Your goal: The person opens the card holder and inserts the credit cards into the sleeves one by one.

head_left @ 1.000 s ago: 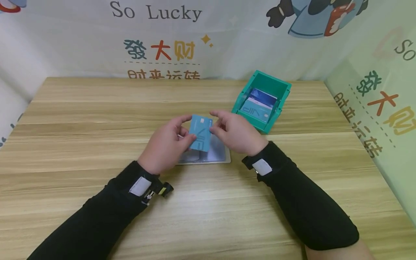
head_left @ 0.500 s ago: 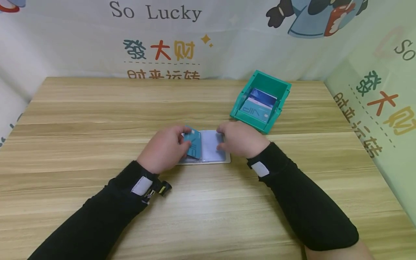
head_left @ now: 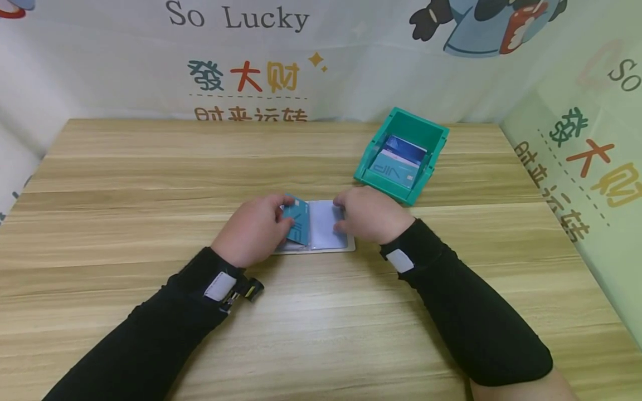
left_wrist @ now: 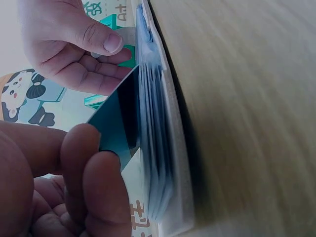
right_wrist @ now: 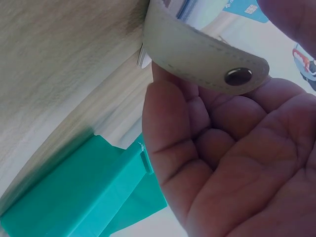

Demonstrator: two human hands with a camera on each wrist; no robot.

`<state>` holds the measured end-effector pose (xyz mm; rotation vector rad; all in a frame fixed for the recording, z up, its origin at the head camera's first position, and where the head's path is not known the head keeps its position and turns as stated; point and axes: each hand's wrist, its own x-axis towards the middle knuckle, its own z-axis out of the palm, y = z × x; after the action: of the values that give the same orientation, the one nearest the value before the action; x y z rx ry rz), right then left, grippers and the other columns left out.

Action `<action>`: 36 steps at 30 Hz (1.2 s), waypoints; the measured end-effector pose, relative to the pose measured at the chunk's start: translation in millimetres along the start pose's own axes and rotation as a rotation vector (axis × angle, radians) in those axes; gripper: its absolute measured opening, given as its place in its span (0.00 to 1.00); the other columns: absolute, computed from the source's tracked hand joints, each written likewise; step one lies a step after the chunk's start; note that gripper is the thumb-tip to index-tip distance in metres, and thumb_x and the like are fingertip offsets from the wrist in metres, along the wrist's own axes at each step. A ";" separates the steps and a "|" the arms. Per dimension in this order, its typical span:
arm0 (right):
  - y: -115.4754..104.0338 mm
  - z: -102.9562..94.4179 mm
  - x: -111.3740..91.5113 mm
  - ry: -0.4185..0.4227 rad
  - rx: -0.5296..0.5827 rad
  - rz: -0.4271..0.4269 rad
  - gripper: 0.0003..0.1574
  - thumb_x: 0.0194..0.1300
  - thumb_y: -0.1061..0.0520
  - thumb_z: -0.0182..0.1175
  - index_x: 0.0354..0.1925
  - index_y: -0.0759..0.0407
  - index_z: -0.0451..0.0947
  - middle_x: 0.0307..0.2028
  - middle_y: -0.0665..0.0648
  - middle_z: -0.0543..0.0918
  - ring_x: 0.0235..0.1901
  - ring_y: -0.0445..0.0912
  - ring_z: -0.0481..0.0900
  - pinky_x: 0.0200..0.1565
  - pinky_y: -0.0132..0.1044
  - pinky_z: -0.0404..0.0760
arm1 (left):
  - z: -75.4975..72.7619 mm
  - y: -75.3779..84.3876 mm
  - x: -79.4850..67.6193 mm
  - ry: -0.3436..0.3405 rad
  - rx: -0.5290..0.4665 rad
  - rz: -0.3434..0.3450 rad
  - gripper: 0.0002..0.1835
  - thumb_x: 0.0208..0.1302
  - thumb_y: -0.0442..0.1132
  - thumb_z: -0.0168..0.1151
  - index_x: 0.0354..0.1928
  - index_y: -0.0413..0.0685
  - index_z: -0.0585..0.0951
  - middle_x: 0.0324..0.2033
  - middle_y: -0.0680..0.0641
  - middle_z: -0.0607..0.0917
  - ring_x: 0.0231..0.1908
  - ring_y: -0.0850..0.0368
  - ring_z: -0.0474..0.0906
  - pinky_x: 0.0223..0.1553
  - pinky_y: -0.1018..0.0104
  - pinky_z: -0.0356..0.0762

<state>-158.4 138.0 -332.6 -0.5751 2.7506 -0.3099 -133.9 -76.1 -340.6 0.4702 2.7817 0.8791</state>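
My left hand [head_left: 251, 231] pinches a blue bank card [head_left: 299, 223] between thumb and fingers over the left side of an opened card holder [head_left: 328, 228]. In the left wrist view the card [left_wrist: 111, 131] leans at a slant, its lower edge right at the stack of clear plastic sleeves [left_wrist: 155, 143]. My right hand [head_left: 373, 214] holds the holder's right edge. Seen from the right wrist, its curled fingers [right_wrist: 168, 123] lie against a pale strap [right_wrist: 197, 57] with a metal snap. The holder's left edge is hidden behind my left hand.
Beyond my right hand stands a green plastic bin [head_left: 411, 197] with several cards [head_left: 396, 167] in it, blue ones showing on top. The wooden table [head_left: 321, 323] ends at a printed cloth backdrop [head_left: 351, 78], with more cloth at the sides.
My left hand has lowered the card from above the holder onto its left side. My right hand has left the card for the holder's right edge. Both hands hold nearly still over the last half second.
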 end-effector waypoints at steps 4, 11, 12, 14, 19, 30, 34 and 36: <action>-0.3 -0.2 0.1 -0.006 0.005 0.004 0.28 0.59 0.49 0.65 0.55 0.60 0.76 0.46 0.56 0.81 0.38 0.43 0.75 0.47 0.42 0.78 | 0.4 -0.7 0.5 0.002 0.006 0.006 0.20 0.66 0.42 0.56 0.58 0.46 0.73 0.22 0.48 0.75 0.19 0.55 0.69 0.19 0.63 0.66; 0.7 0.4 0.3 -0.001 0.011 0.002 0.28 0.59 0.48 0.65 0.55 0.59 0.76 0.47 0.56 0.81 0.39 0.44 0.75 0.48 0.43 0.77 | 2.6 -2.0 2.5 -0.001 0.014 0.025 0.19 0.65 0.41 0.57 0.57 0.46 0.74 0.22 0.48 0.75 0.20 0.56 0.69 0.19 0.63 0.67; 0.8 0.5 0.3 0.000 0.010 0.000 0.28 0.59 0.48 0.65 0.55 0.59 0.76 0.47 0.56 0.81 0.39 0.44 0.75 0.48 0.43 0.77 | 3.1 -2.1 2.9 -0.003 0.016 0.025 0.19 0.65 0.42 0.57 0.57 0.46 0.74 0.23 0.48 0.75 0.20 0.56 0.69 0.20 0.63 0.67; 1.1 0.7 0.2 0.003 0.006 -0.004 0.28 0.59 0.48 0.65 0.55 0.59 0.76 0.47 0.56 0.81 0.39 0.44 0.76 0.48 0.42 0.77 | 4.1 -2.4 3.8 -0.004 0.019 0.024 0.19 0.65 0.42 0.57 0.57 0.46 0.74 0.23 0.48 0.75 0.20 0.56 0.69 0.20 0.62 0.67; 1.2 1.1 0.1 0.005 -0.001 -0.005 0.28 0.59 0.49 0.65 0.55 0.59 0.76 0.47 0.56 0.81 0.39 0.44 0.75 0.48 0.42 0.77 | 6.2 -2.0 5.6 -0.004 0.045 0.026 0.20 0.66 0.42 0.56 0.58 0.46 0.74 0.24 0.48 0.75 0.22 0.56 0.69 0.21 0.62 0.67; 0.6 1.3 0.7 0.007 -0.024 -0.004 0.28 0.60 0.48 0.64 0.55 0.59 0.76 0.48 0.56 0.81 0.40 0.44 0.75 0.48 0.42 0.77 | 8.4 2.3 4.9 0.013 0.148 0.072 0.21 0.67 0.45 0.54 0.59 0.44 0.75 0.41 0.47 0.82 0.34 0.57 0.73 0.37 0.58 0.75; 0.9 1.0 0.2 0.006 -0.029 -0.012 0.28 0.60 0.49 0.64 0.55 0.60 0.76 0.48 0.56 0.81 0.40 0.44 0.75 0.48 0.42 0.77 | 7.9 3.8 4.8 0.014 0.208 0.100 0.20 0.68 0.40 0.46 0.58 0.44 0.76 0.53 0.44 0.78 0.44 0.58 0.72 0.49 0.54 0.74; 0.7 0.5 -0.1 0.005 -0.029 -0.013 0.28 0.60 0.49 0.64 0.55 0.60 0.76 0.48 0.57 0.81 0.40 0.44 0.75 0.48 0.43 0.77 | 7.8 4.4 4.7 0.014 0.241 0.114 0.20 0.67 0.37 0.44 0.58 0.44 0.76 0.54 0.44 0.78 0.47 0.57 0.72 0.50 0.54 0.74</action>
<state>-158.4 138.6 -333.3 -0.6006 2.7610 -0.2751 -135.2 -66.9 -344.7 0.6685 2.9116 0.5706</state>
